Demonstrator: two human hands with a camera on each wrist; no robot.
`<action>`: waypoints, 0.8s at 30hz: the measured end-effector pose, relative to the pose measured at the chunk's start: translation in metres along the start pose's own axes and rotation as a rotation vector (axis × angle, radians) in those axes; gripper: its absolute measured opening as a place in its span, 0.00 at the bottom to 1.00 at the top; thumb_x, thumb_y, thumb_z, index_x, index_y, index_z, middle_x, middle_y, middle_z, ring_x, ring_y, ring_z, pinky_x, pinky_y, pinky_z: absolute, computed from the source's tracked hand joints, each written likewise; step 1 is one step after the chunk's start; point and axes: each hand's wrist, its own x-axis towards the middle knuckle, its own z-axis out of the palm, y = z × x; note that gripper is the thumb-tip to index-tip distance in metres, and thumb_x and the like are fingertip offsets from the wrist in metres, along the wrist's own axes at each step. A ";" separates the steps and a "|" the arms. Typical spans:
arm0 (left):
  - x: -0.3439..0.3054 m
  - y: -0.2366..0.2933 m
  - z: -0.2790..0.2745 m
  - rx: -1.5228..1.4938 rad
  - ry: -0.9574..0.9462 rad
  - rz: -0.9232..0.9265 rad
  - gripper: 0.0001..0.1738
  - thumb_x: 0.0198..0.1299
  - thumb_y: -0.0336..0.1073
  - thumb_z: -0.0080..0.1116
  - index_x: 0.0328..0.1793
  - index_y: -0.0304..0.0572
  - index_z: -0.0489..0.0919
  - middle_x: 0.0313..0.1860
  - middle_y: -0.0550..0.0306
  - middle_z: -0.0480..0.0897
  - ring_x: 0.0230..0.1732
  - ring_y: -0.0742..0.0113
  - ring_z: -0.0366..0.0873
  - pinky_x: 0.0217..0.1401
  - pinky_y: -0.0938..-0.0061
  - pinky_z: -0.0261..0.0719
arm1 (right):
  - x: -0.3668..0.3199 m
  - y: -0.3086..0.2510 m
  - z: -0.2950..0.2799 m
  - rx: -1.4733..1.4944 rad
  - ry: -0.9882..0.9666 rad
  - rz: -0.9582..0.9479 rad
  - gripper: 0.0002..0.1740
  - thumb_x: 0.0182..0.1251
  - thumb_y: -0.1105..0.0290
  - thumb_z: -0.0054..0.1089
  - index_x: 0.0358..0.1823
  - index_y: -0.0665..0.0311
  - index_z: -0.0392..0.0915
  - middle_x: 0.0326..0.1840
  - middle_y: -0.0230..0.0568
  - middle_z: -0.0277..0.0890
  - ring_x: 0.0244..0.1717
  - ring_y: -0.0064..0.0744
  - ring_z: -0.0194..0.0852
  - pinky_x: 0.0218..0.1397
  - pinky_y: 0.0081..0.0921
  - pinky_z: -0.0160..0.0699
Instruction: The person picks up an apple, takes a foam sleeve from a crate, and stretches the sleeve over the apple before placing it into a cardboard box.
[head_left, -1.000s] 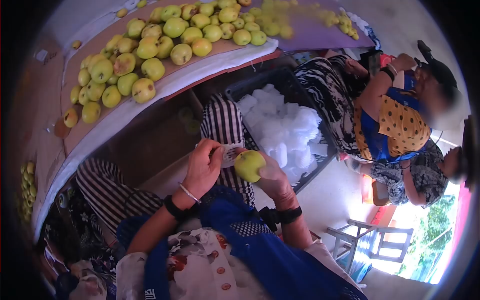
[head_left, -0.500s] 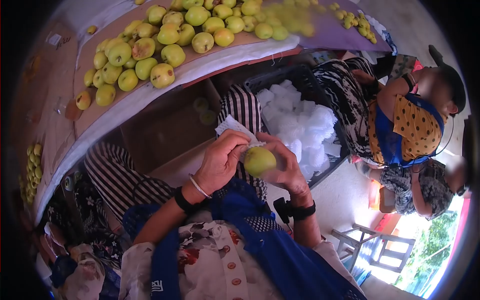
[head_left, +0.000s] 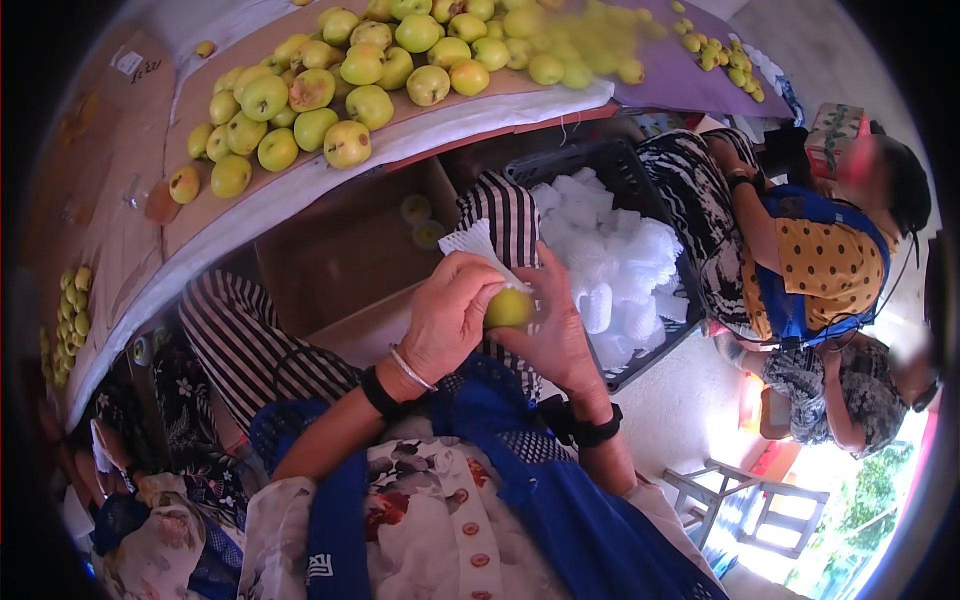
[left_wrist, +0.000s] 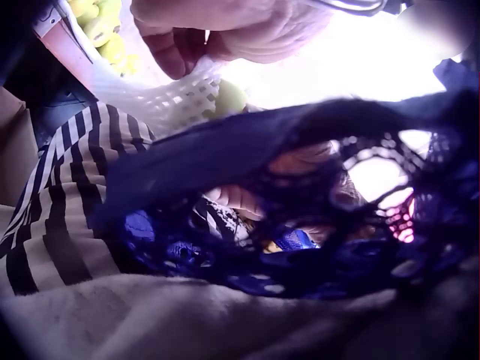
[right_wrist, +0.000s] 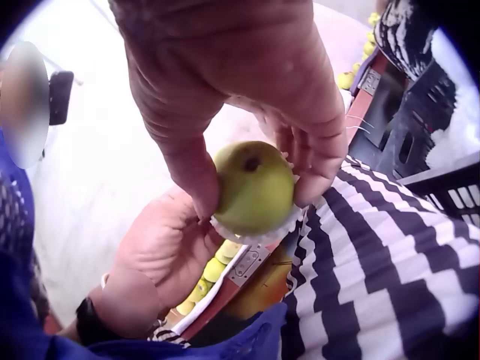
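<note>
Your desk [head_left: 455,135] has a white covering along its near edge and a cardboard sheet [head_left: 205,205] across its top. A heap of green-yellow apples [head_left: 311,90] lies on the cardboard; farther right, a purple cover [head_left: 655,90] bears another apple cluster [head_left: 738,60] for you.

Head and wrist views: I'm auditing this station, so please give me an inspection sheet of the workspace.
Surface: cardboard bearing loose apples, some brown-marked; white cloth along the edge.
Job's things: apple partly inside a white foam net; crate with more nets.
Clutter: brownish object on the cardboard, too blurred to name.
Grippers: left hand pinches the net; right hand holds the apple.
Cables: thin dark cord by the spotted top; route unclear.
Surroundings: other people at both sides; open box between the striped trouser legs.
</note>
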 end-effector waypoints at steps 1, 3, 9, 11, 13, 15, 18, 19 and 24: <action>-0.001 0.002 0.000 -0.002 -0.015 0.011 0.05 0.65 0.25 0.59 0.45 0.36 0.80 0.42 0.50 0.79 0.40 0.56 0.79 0.45 0.71 0.77 | 0.000 0.003 0.002 -0.044 0.023 -0.008 0.43 0.45 0.73 0.78 0.65 0.67 0.68 0.56 0.49 0.75 0.57 0.43 0.75 0.61 0.34 0.76; -0.003 0.005 0.000 -0.004 -0.042 0.036 0.06 0.65 0.27 0.60 0.47 0.36 0.80 0.43 0.49 0.79 0.42 0.55 0.79 0.46 0.70 0.78 | 0.002 0.013 0.007 -0.133 0.069 -0.028 0.43 0.43 0.72 0.79 0.65 0.67 0.69 0.57 0.49 0.74 0.57 0.45 0.75 0.60 0.35 0.76; -0.003 0.004 -0.001 -0.122 -0.011 -0.134 0.15 0.58 0.26 0.68 0.50 0.35 0.78 0.45 0.53 0.78 0.45 0.63 0.80 0.51 0.71 0.79 | 0.008 0.019 0.006 0.645 0.230 0.191 0.32 0.57 0.69 0.77 0.58 0.75 0.70 0.51 0.45 0.78 0.49 0.29 0.78 0.55 0.27 0.78; -0.009 -0.002 0.004 -0.120 -0.028 -0.158 0.16 0.56 0.24 0.69 0.50 0.36 0.77 0.43 0.53 0.77 0.43 0.64 0.80 0.48 0.71 0.80 | 0.009 0.018 0.007 0.647 0.258 0.190 0.32 0.57 0.69 0.77 0.57 0.76 0.70 0.50 0.46 0.78 0.48 0.29 0.78 0.54 0.26 0.78; -0.009 0.000 0.006 -0.154 -0.015 -0.199 0.20 0.51 0.24 0.73 0.49 0.37 0.77 0.41 0.53 0.76 0.39 0.65 0.80 0.45 0.73 0.80 | 0.007 0.017 0.014 0.534 0.325 0.158 0.31 0.57 0.68 0.77 0.56 0.75 0.70 0.50 0.46 0.78 0.49 0.29 0.77 0.55 0.27 0.77; -0.009 0.009 0.009 -0.122 0.023 -0.220 0.20 0.49 0.26 0.75 0.47 0.37 0.77 0.42 0.53 0.76 0.40 0.65 0.79 0.45 0.73 0.80 | 0.007 0.015 0.020 0.445 0.368 0.143 0.31 0.57 0.67 0.77 0.56 0.75 0.70 0.50 0.46 0.77 0.50 0.30 0.76 0.56 0.28 0.77; -0.004 0.010 0.009 0.012 0.116 -0.182 0.23 0.45 0.27 0.78 0.45 0.38 0.76 0.44 0.52 0.76 0.42 0.64 0.79 0.47 0.72 0.80 | 0.007 0.010 0.023 0.372 0.381 0.132 0.32 0.57 0.65 0.77 0.56 0.75 0.70 0.50 0.46 0.77 0.51 0.31 0.75 0.58 0.29 0.75; -0.004 0.008 0.009 0.015 0.102 -0.179 0.24 0.44 0.28 0.78 0.46 0.38 0.76 0.44 0.52 0.76 0.43 0.63 0.79 0.48 0.71 0.80 | 0.007 0.009 0.024 0.364 0.373 0.118 0.32 0.57 0.65 0.76 0.57 0.75 0.70 0.50 0.46 0.76 0.51 0.31 0.74 0.58 0.29 0.75; -0.009 -0.016 0.005 0.045 0.149 -0.043 0.26 0.44 0.29 0.79 0.47 0.39 0.76 0.47 0.54 0.76 0.44 0.66 0.78 0.47 0.73 0.80 | 0.005 0.013 0.022 0.348 0.304 0.055 0.32 0.56 0.67 0.75 0.59 0.73 0.72 0.51 0.44 0.76 0.49 0.32 0.74 0.56 0.29 0.75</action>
